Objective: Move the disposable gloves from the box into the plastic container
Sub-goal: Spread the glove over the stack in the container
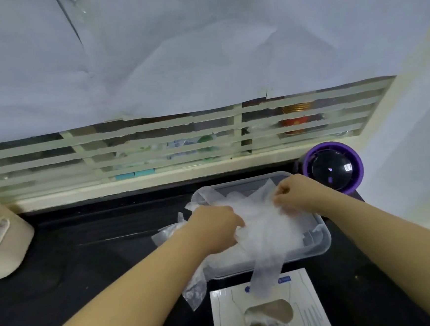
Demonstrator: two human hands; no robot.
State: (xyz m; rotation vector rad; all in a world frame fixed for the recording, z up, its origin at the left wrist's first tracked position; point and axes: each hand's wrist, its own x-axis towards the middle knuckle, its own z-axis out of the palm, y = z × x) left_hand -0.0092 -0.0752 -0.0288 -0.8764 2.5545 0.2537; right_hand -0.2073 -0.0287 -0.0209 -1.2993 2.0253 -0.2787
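Both hands are working over the plastic container [321, 242], which is sitting on the dark counter [99, 249] just beyond the box [307, 302], and the job is looking well advanced but not finished. A loose, crumpled heap of disposable gloves [265, 225] is filling most of the container and rising above its rim. The left hand [215, 224] is reaching in from the near left with its fingers curling down into the heap, apparently gripping a bunch, though the fingertips are buried and hard to read. The right hand [294, 192] is hovering over the far right corner, thumb and fingers pinching an edge of the thin film. Not everything is lying inside: several gloves are spilling over the left rim onto the counter, and one glove [266, 274] is hanging over the near rim and draping onto the top of the box. Through the oval opening in the box a little film is showing, so some gloves are probably waiting inside; how many is impossible to tell. What is remaining, by this reading, is tucking the overhanging pieces in and pulling out whatever the box is holding. A purple round object [309, 159] is standing at the far right, and a beige item [6, 243] is sitting at the left edge.
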